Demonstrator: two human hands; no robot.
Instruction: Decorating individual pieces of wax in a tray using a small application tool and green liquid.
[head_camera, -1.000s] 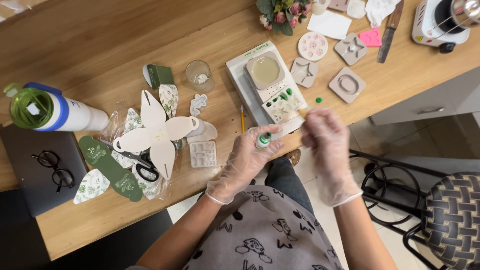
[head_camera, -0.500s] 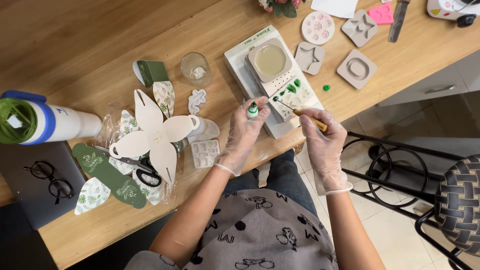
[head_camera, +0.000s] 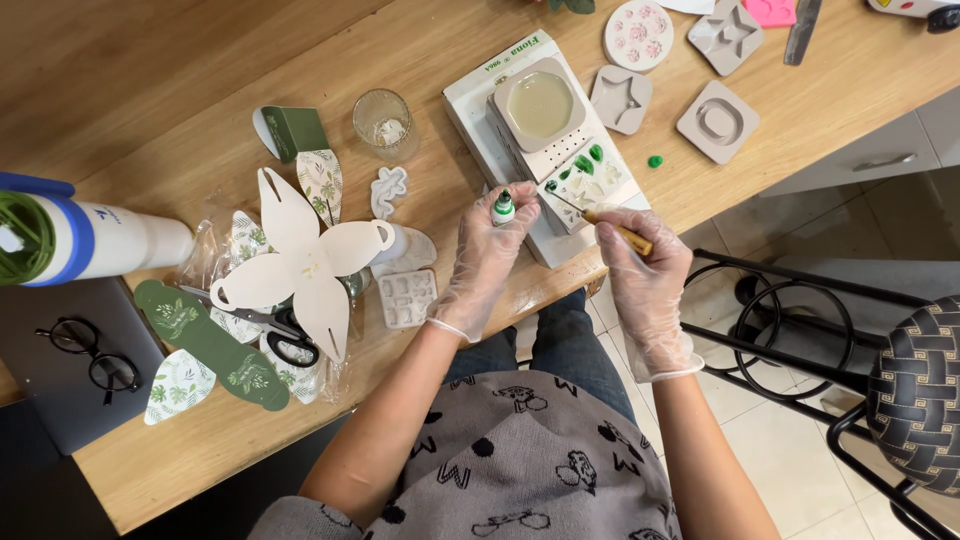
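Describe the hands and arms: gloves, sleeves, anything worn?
Both the left hand and right hand wear thin, clear, crinkly disposable gloves ending just past the wrists. Forearms are bare. A grey top with dark cartoon prints shows below.

Wooden table (head_camera: 200, 60) bears moulds (head_camera: 717, 121), glass (head_camera: 382, 122), scissors (head_camera: 262, 328), white box (head_camera: 480, 100)

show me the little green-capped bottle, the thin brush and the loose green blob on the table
small green-capped bottle (head_camera: 503, 208), head view, on its green cap above the left hand's fingers
thin brush (head_camera: 610, 226), head view, on the wooden handle just ahead of the right hand
green blob (head_camera: 655, 161), head view, on its middle
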